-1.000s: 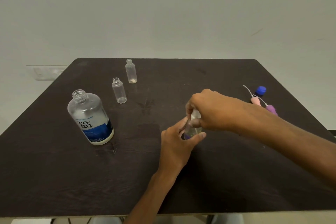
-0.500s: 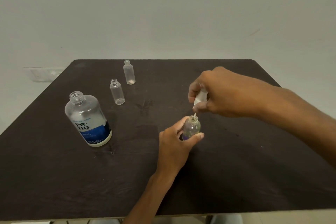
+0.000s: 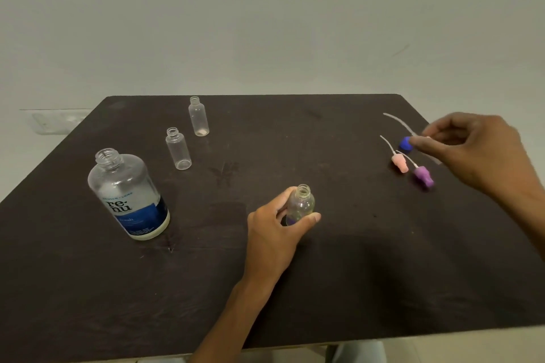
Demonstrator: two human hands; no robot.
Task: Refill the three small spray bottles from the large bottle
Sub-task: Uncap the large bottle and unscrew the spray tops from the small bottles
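Observation:
My left hand (image 3: pixel 274 227) grips a small clear bottle (image 3: pixel 301 204) standing upright and uncapped at the table's middle. Over the right side of the table, my right hand (image 3: pixel 474 150) pinches a white spray head (image 3: pixel 424 138) whose thin tube (image 3: pixel 398 121) points back and left. The large clear bottle (image 3: pixel 129 197) with a blue label stands uncapped at the left. Behind it stand two more small bottles, one nearer (image 3: pixel 178 149) and one farther (image 3: pixel 199 117), both without caps.
A blue cap (image 3: pixel 404 144), a pink spray head (image 3: pixel 399 163) and a purple spray head (image 3: pixel 423 176) lie close together just under my right hand's fingers. The dark table (image 3: pixel 324 274) ends at a front edge near me; a pale wall is behind.
My right hand pulled the white spray head out of the small bottle and carried it right, toward the other spray heads. My left hand kept its hold on the bottle.

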